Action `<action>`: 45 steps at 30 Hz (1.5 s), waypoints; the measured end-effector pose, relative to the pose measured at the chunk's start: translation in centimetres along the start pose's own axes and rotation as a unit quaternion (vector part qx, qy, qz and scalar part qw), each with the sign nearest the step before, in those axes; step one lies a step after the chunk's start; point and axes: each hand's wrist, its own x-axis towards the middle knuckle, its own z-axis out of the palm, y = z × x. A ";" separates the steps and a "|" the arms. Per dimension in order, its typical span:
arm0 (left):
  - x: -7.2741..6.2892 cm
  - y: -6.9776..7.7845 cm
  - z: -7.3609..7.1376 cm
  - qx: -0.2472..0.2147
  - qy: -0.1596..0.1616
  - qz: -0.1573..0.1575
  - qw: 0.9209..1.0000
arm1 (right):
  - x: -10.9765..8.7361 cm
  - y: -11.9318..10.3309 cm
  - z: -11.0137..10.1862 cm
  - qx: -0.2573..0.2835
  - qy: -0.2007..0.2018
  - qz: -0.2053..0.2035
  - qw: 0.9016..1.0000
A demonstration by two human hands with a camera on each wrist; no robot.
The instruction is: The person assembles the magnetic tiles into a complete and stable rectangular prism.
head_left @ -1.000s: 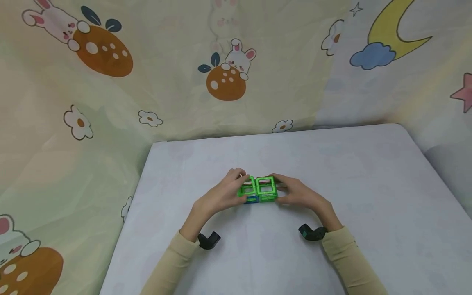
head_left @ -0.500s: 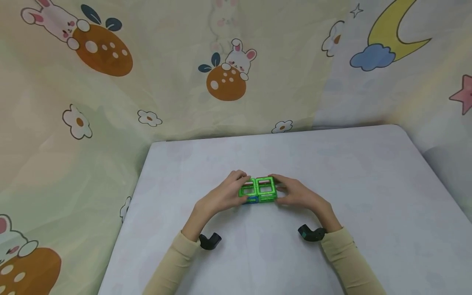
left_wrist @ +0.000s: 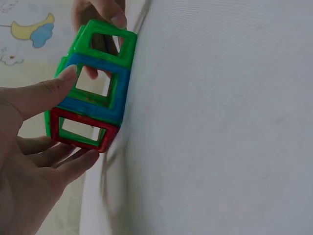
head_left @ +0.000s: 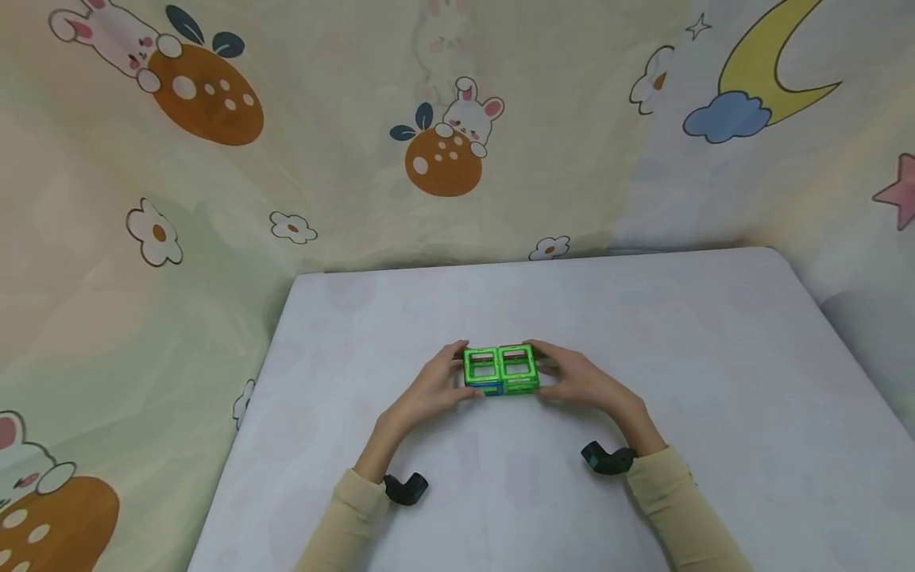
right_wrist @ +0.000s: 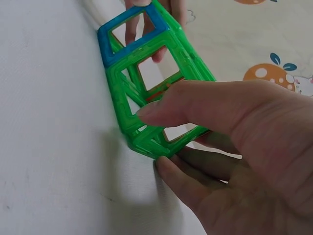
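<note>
Two joined cubes of magnetic tiles [head_left: 499, 370] rest on the table, with green square frames on top. A blue tile [left_wrist: 90, 108] forms the left part of the front, and a red tile [left_wrist: 87, 120] closes the left end. My left hand [head_left: 429, 389] grips that end, thumb on the front and fingers round the side and back. On the other end, my right hand [head_left: 582, 377] holds the cubes, its thumb against a green front tile [right_wrist: 115, 98] and its fingers round the end. The back faces are mostly hidden.
The white-covered table [head_left: 679, 342] extends around both hands. A printed cloth [head_left: 343, 159] with rabbits, flowers and a moon hangs behind it and along the left. Dark wrist cameras [head_left: 406, 488] sit just above the table surface.
My left fingers have drawn back from the top of the left cube, uncovering its green frame, and now lie at its end. The cubes and right hand have barely moved.
</note>
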 end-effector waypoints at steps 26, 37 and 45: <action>2.7 -1.1 -0.1 -0.013 0.009 0.005 1.000 | 2.2 0.3 -1.0 -0.048 0.029 -0.017 0.998; 3.4 -1.7 0.3 -0.031 0.016 0.009 0.999 | 2.7 0.3 -1.2 -0.065 0.028 0.004 0.997; 2.9 -1.7 0.5 0.000 0.044 -0.007 0.999 | 1.9 0.9 -0.9 -0.064 0.046 0.025 0.997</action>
